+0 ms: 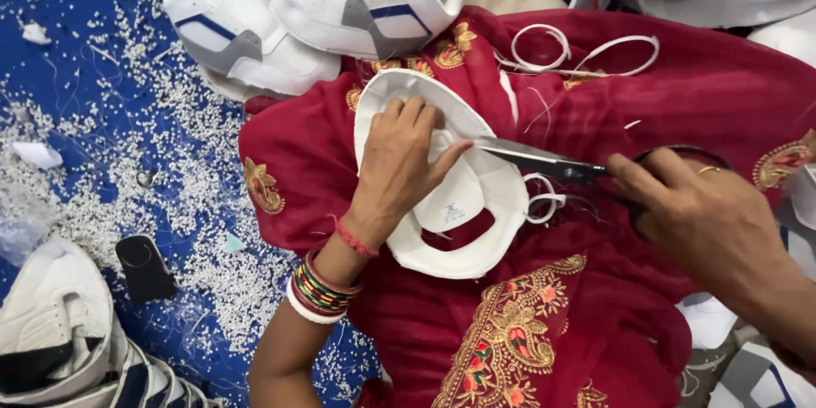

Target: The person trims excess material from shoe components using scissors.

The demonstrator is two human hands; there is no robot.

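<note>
Shoe piece: the white shoe piece point(442, 195) lies on the red cloth point(595, 306) over the lap.
Left hand: the left hand point(399, 161) presses down flat on the shoe piece, fingers gripping it.
Right hand: the right hand point(705, 221) is closed round the scissors point(544, 161); the blades touch the piece's edge.
Strips: thin white strips point(578, 51) lie on the cloth above.
Shoes: white shoes point(314, 8) sit behind.
Floor: the blue floor point(76, 102) has small white bits.

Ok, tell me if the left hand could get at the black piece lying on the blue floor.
Probably yes: the left hand is pressing on the white shoe upper, and only loose white trimmings lie between it and the black piece.
</note>
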